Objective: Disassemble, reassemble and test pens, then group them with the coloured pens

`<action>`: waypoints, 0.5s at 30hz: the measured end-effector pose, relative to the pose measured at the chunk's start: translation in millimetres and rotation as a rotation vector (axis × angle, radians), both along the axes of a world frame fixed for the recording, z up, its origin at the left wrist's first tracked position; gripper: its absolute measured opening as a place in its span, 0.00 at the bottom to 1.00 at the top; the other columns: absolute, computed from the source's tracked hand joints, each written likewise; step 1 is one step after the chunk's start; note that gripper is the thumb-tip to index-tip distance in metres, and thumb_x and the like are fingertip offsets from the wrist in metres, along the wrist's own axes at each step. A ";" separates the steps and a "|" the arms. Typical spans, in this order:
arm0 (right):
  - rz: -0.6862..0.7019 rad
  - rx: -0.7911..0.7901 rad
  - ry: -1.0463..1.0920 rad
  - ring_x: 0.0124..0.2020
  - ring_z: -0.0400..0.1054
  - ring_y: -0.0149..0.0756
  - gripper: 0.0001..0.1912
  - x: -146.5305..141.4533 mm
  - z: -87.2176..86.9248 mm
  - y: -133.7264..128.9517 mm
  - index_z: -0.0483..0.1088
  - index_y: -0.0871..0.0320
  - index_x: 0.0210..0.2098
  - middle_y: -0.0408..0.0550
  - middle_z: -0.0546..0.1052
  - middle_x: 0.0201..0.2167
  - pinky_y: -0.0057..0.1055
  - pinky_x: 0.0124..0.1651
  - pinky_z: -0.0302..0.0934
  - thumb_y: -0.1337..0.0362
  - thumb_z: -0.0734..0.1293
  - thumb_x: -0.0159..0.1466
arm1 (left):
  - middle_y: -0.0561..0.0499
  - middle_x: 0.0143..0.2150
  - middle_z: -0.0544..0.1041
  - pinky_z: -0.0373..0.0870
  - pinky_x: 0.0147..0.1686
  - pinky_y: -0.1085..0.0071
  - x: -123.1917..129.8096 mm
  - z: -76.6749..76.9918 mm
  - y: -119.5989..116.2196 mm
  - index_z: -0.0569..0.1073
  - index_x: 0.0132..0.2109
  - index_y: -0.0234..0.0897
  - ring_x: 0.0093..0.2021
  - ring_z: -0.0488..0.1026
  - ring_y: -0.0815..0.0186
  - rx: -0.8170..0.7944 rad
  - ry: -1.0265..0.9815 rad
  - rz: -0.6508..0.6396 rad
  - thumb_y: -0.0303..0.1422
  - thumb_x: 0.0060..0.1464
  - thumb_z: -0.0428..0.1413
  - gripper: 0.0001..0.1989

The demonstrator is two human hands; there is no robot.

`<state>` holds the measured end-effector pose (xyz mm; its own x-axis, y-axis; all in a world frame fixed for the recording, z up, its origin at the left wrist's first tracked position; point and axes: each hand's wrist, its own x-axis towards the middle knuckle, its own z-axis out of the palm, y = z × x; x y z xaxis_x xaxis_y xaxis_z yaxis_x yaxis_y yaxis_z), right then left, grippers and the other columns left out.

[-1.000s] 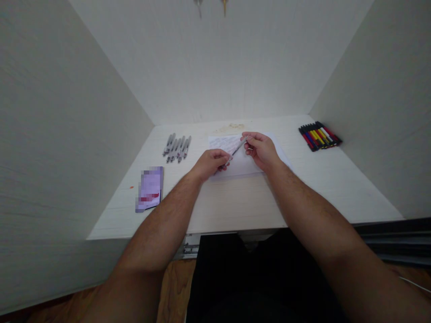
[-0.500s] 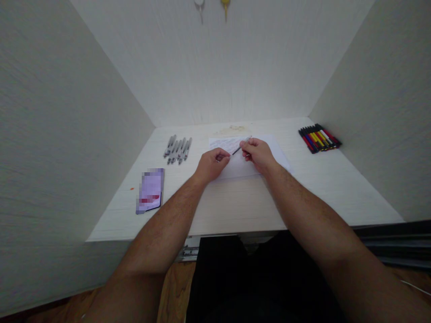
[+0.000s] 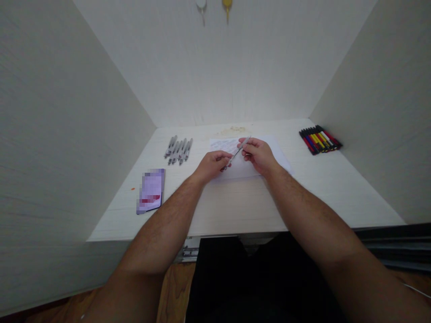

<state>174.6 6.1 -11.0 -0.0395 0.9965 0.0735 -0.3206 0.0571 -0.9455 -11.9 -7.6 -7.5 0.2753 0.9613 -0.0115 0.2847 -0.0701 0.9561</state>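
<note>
A slim grey, partly clear pen (image 3: 237, 150) is held slantwise above white paper, its upper end toward the right. My left hand (image 3: 213, 166) pinches its lower end between thumb and fingers. The fingers of my right hand (image 3: 258, 154) are closed round the upper part. Beneath both hands lies the white paper (image 3: 242, 169), with handwriting on its upper left part.
Several clear grey pens (image 3: 178, 150) lie in a group at the left. A phone (image 3: 151, 190) with a purple blurred screen is nearer the front left. Several colourful black-ended pens (image 3: 319, 140) lie at the right by the side wall (image 3: 377, 112).
The lower end of the pen now reaches into my left hand, where before a dark thin tip showed near those fingers. Both hands stay nearly in place.
</note>
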 end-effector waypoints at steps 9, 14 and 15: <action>0.012 -0.053 -0.142 0.22 0.64 0.25 0.16 -2.6 -3.4 -0.3 0.70 0.59 0.24 0.42 0.72 0.21 0.22 0.20 0.55 0.54 0.76 0.49 | 0.54 0.25 0.72 0.59 0.24 0.75 -0.8 -6.0 4.1 0.76 0.41 0.35 0.23 0.63 0.73 0.088 0.052 -0.012 0.36 0.49 0.57 0.13; -0.061 -0.040 -0.074 0.22 0.64 0.24 0.17 -1.6 -1.6 1.0 0.68 0.58 0.24 0.44 0.76 0.28 0.21 0.19 0.54 0.54 0.76 0.49 | 0.54 0.25 0.73 0.60 0.25 0.75 -2.2 -9.3 6.3 0.76 0.41 0.35 0.23 0.64 0.73 0.118 0.078 -0.019 0.36 0.50 0.57 0.13; -0.070 -0.038 -0.061 0.22 0.64 0.23 0.18 -1.3 -0.9 1.1 0.68 0.58 0.25 0.44 0.77 0.29 0.21 0.19 0.54 0.53 0.76 0.49 | 0.54 0.25 0.73 0.60 0.25 0.75 -2.6 -9.8 6.7 0.76 0.41 0.35 0.23 0.64 0.73 0.124 0.082 -0.021 0.36 0.50 0.57 0.13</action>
<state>173.3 7.2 -11.9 0.0272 0.9990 0.0350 -0.2588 0.0409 -0.9651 -14.5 -0.9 -17.4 0.2980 0.9509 0.0837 0.3590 -0.1929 0.9132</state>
